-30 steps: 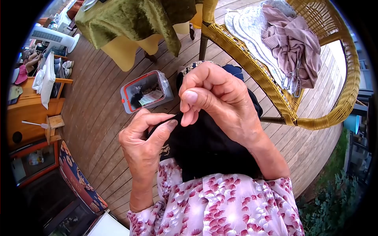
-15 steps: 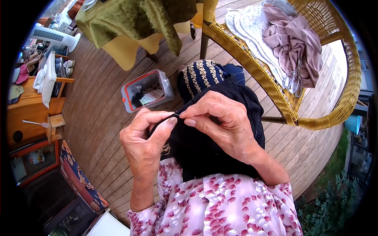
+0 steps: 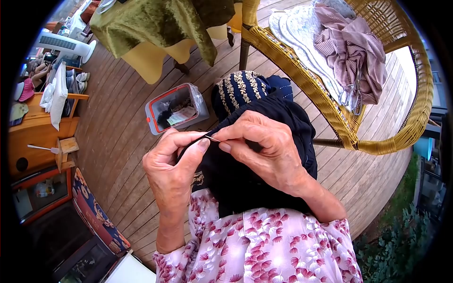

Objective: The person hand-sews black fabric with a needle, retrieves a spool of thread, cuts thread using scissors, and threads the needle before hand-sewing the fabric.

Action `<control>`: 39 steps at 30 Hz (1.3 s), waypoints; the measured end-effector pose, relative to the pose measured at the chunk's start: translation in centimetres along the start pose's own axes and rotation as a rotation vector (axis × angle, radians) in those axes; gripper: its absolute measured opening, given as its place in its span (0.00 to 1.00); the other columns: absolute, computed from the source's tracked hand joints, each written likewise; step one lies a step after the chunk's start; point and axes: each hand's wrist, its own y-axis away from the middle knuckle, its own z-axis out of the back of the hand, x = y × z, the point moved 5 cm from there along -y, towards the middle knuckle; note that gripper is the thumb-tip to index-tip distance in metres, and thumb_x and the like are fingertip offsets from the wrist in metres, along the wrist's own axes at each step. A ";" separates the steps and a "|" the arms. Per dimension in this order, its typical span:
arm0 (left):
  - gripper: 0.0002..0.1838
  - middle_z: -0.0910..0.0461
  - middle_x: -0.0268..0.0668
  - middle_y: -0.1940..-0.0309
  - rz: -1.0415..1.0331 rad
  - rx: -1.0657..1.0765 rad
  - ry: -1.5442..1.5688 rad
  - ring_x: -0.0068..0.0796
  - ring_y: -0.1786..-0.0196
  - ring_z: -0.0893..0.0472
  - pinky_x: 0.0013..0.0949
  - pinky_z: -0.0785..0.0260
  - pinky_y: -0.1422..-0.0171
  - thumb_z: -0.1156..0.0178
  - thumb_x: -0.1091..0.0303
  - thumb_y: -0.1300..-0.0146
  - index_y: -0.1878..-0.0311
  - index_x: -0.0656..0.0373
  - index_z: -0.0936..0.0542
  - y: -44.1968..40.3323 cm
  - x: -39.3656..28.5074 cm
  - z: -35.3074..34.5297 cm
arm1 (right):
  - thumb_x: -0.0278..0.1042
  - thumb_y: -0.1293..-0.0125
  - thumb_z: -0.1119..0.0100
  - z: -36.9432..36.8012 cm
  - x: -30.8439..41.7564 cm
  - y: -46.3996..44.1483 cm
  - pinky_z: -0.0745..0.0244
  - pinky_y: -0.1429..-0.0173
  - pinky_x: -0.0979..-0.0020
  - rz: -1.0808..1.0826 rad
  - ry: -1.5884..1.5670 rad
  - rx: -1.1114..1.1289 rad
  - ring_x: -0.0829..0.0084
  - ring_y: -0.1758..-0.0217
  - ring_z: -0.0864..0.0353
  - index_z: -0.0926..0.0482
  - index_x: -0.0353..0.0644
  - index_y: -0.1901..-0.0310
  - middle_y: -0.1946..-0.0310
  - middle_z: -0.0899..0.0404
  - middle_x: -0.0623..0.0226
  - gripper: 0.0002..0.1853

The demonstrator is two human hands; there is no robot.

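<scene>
Across my lap lies a black cloth [image 3: 255, 177], partly over a dark blue fabric with gold floral stripes [image 3: 241, 89]. My left hand [image 3: 175, 155] pinches the cloth's edge between thumb and forefinger. Close beside it, my right hand [image 3: 266, 148] is closed in a pinch on a thin sewing needle [image 3: 213, 138], which slants toward the left fingertips at the cloth's edge. Whether the needle's tip is inside the fabric is hidden by the left thumb and finger. No thread can be made out.
A grey bin with a red rim [image 3: 202, 113] stands on the plank floor [image 3: 118, 137]. At right, a wicker chair [image 3: 377, 147] holds a striped garment [image 3: 351, 52] and scissors [image 3: 354, 96]. A table with a green cloth [image 3: 151, 28] is ahead; another person's arm [image 3: 40, 73] shows far left.
The needle between my hands now shows more of its length and slants downward to the right. My right hand has shifted very slightly left; the left still holds the cloth's edge.
</scene>
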 end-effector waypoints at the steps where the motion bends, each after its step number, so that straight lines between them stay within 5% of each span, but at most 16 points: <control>1: 0.05 0.26 0.25 0.71 -0.002 0.002 -0.004 0.11 0.69 0.33 0.19 0.43 0.65 0.32 0.80 0.41 0.61 0.65 0.14 0.0 0.0 0.0 | 0.22 0.39 0.33 0.0 0.0 0.0 0.24 0.64 0.70 0.000 0.000 0.000 0.68 0.66 0.18 0.15 0.41 0.57 0.68 0.20 0.63 0.09; 7: 0.05 0.26 0.25 0.71 0.011 -0.001 -0.005 0.11 0.69 0.32 0.19 0.43 0.65 0.32 0.80 0.41 0.61 0.66 0.14 -0.1 0.1 0.0 | 0.18 0.40 0.34 0.0 -0.1 0.0 0.27 0.62 0.73 -0.012 -0.001 -0.006 0.74 0.66 0.21 0.14 0.38 0.57 0.70 0.20 0.66 0.10; 9: 0.05 0.26 0.25 0.71 0.008 0.000 -0.005 0.11 0.69 0.33 0.19 0.43 0.65 0.32 0.80 0.41 0.61 0.66 0.14 -0.1 0.1 0.0 | 0.22 0.39 0.34 0.0 -0.1 0.0 0.24 0.64 0.70 -0.014 0.008 0.009 0.67 0.66 0.17 0.15 0.40 0.57 0.68 0.19 0.63 0.09; 17: 0.06 0.27 0.24 0.73 -0.054 -0.017 -0.126 0.11 0.72 0.35 0.20 0.44 0.68 0.31 0.80 0.42 0.61 0.64 0.13 0.2 -0.5 0.0 | 0.22 0.39 0.34 0.0 0.0 0.0 0.24 0.64 0.70 -0.021 -0.005 0.016 0.67 0.66 0.17 0.15 0.41 0.57 0.68 0.19 0.63 0.09; 21: 0.09 0.28 0.26 0.75 -0.287 -0.124 -0.388 0.14 0.74 0.35 0.23 0.44 0.71 0.30 0.81 0.47 0.62 0.60 0.13 0.8 -1.9 -0.4 | 0.19 0.40 0.33 -0.1 0.0 0.0 0.27 0.63 0.73 -0.021 -0.024 0.006 0.74 0.66 0.21 0.14 0.39 0.57 0.69 0.20 0.67 0.10; 25: 0.12 0.27 0.29 0.75 -0.424 -0.179 -0.508 0.18 0.75 0.33 0.25 0.41 0.71 0.28 0.82 0.51 0.63 0.57 0.13 1.3 -2.4 -0.4 | 0.23 0.38 0.34 -0.2 -0.3 0.0 0.25 0.65 0.72 -0.039 -0.070 0.019 0.71 0.67 0.18 0.16 0.39 0.57 0.67 0.18 0.64 0.08; 28: 0.12 0.26 0.30 0.74 -0.456 -0.136 -0.516 0.21 0.74 0.31 0.27 0.39 0.71 0.28 0.82 0.52 0.64 0.57 0.13 1.6 -2.6 -0.7 | 0.24 0.38 0.33 -0.7 -0.9 -0.1 0.26 0.65 0.73 -0.194 -0.265 0.008 0.74 0.68 0.19 0.17 0.38 0.58 0.67 0.18 0.64 0.06; 30: 0.13 0.25 0.30 0.74 -0.509 -0.100 -0.532 0.22 0.73 0.30 0.28 0.38 0.70 0.28 0.82 0.53 0.63 0.57 0.13 1.7 -2.4 -1.0 | 0.21 0.37 0.33 -0.8 -1.0 -0.3 0.25 0.59 0.82 -0.344 -0.381 0.023 0.85 0.61 0.21 0.18 0.32 0.56 0.62 0.20 0.69 0.08; 32: 0.13 0.25 0.30 0.74 -0.562 -0.067 -0.552 0.24 0.73 0.30 0.29 0.37 0.70 0.28 0.82 0.53 0.63 0.57 0.13 1.7 -2.5 -1.1 | 0.27 0.37 0.31 0.1 0.2 -1.2 0.25 0.55 0.76 -0.236 -0.204 0.038 0.79 0.60 0.20 0.17 0.35 0.58 0.62 0.20 0.67 0.08; 34: 0.12 0.25 0.31 0.73 -0.557 -0.137 -0.549 0.24 0.73 0.30 0.29 0.36 0.69 0.28 0.82 0.52 0.64 0.57 0.13 1.7 -2.7 -0.7 | 0.31 0.37 0.32 0.7 2.2 -2.0 0.27 0.50 0.69 0.230 0.298 -0.018 0.69 0.57 0.20 0.17 0.40 0.58 0.63 0.20 0.65 0.08; 35: 0.12 0.25 0.31 0.73 -0.559 -0.136 -0.547 0.24 0.73 0.30 0.29 0.36 0.69 0.28 0.82 0.52 0.64 0.57 0.13 1.6 -2.9 -0.7 | 0.34 0.38 0.32 0.6 2.2 -2.2 0.30 0.48 0.63 0.198 0.316 0.020 0.62 0.56 0.23 0.16 0.43 0.60 0.64 0.21 0.64 0.08; 39: 0.10 0.26 0.29 0.74 -0.391 -0.119 -0.433 0.20 0.72 0.30 0.26 0.38 0.69 0.28 0.82 0.51 0.65 0.59 0.14 1.3 -2.3 0.0 | 0.30 0.40 0.31 -0.2 1.5 -2.5 0.29 0.50 0.64 0.158 0.161 0.119 0.64 0.58 0.23 0.18 0.42 0.62 0.65 0.20 0.66 0.06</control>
